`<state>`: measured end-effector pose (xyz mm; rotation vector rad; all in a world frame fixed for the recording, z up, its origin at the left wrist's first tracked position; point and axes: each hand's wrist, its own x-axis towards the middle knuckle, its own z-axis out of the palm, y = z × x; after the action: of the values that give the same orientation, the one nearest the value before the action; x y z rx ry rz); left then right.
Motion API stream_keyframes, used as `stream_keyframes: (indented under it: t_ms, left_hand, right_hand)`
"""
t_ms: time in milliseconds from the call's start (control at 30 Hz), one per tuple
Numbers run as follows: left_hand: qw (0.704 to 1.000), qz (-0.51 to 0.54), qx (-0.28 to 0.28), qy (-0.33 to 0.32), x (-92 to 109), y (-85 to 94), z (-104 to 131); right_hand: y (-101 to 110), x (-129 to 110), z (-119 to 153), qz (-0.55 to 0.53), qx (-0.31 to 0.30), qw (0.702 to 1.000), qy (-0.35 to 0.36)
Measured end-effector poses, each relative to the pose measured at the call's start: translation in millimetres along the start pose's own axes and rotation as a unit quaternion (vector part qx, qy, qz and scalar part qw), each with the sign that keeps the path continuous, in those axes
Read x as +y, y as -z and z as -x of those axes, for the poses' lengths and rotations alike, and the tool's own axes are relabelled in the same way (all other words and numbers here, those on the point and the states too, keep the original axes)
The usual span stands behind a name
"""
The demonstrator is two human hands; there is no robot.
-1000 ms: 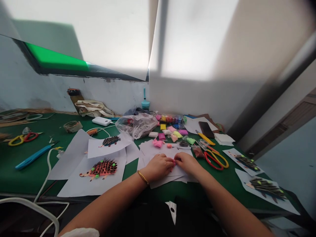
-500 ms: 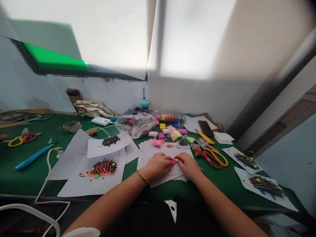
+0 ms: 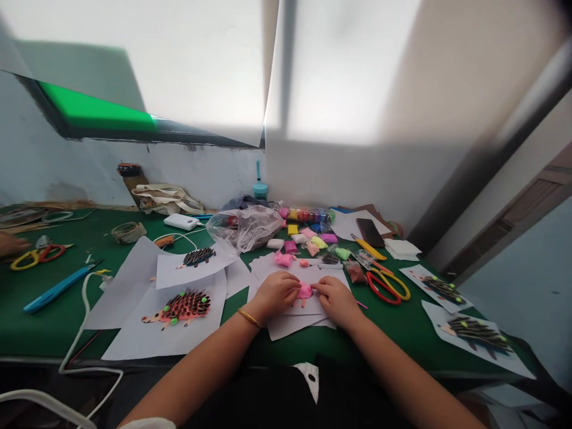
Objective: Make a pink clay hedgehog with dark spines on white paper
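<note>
A flattened piece of pink modelling clay lies on the stacked white paper, with small orange-pink bits at its lower edge. From the left, the curled fingers of my left hand press its edge. My right hand touches the opposite edge with thumb and fingertips pinched together. Just beyond the hands sit a larger pink clay lump and a small orange clay piece. A thin pink tool pokes out beside my right hand.
Clay packets and a plastic bag lie behind. Red-yellow scissors, a yellow cutter and a phone are at right. Hedgehog pictures lie left, near a blue cutter. Another person's hand shows far left.
My hands have moved slightly apart, so more of the pink clay shows between them. Another person's hand has come in at the far left edge.
</note>
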<state>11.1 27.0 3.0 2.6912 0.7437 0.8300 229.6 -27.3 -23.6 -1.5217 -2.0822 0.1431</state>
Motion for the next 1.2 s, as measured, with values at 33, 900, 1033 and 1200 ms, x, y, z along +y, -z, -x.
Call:
stream_keyframes:
  t_ms: [33, 900, 1033, 1200]
  left_hand:
    - [1.000, -0.002, -0.001, 0.015, 0, -0.1, 1]
    - [0.996, -0.017, -0.069, 0.053, 11, 1.5, 9]
    - [0.997, -0.031, -0.063, 0.025, 13, 1.2, 9]
    - [0.996, -0.052, -0.064, 0.013, 15, 1.5, 9]
  right_hand:
    - [1, -1, 0, 0.006, -0.003, 1.000, 0.006]
    - [3, -9, 0, 0.040, -0.021, 0.999, 0.007]
    - [3, -5, 0, -0.012, 0.004, 1.000, -0.017]
    - [3, -3, -1, -0.026, 0.006, 0.999, -0.031]
